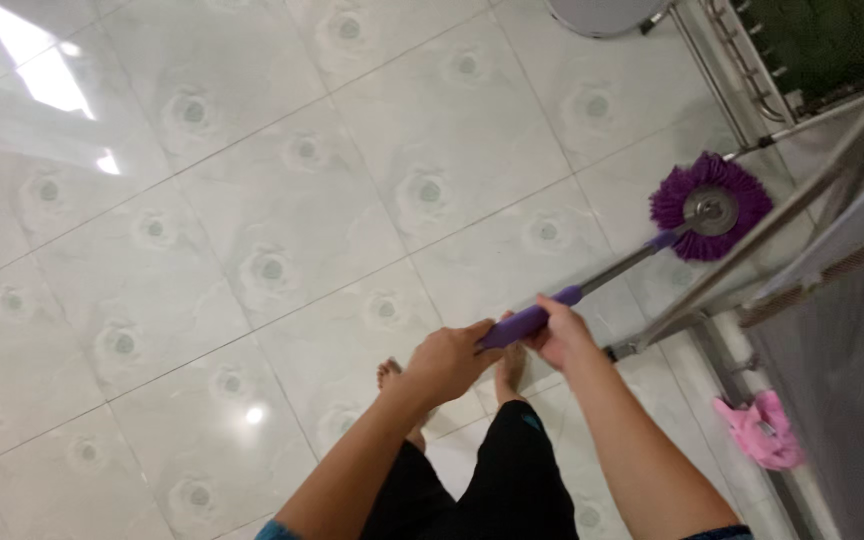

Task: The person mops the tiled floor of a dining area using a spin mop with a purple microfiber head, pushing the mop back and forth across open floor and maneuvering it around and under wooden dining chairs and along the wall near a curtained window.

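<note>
Both hands grip the purple mop handle (530, 320): left hand (447, 362) wrapped low, right hand (559, 335) curled just above. Its mop head (709, 206) rests on the tiled floor (252, 200).

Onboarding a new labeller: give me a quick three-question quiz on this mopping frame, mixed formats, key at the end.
1. True or false: both hands grip the mop handle.
2. Which hand sits further along the handle toward the mop head? A left hand B right hand
3. Fill in: the mop head rests on the ____ floor, by a metal frame.

Key: 1 true; 2 B; 3 tiled.
</note>
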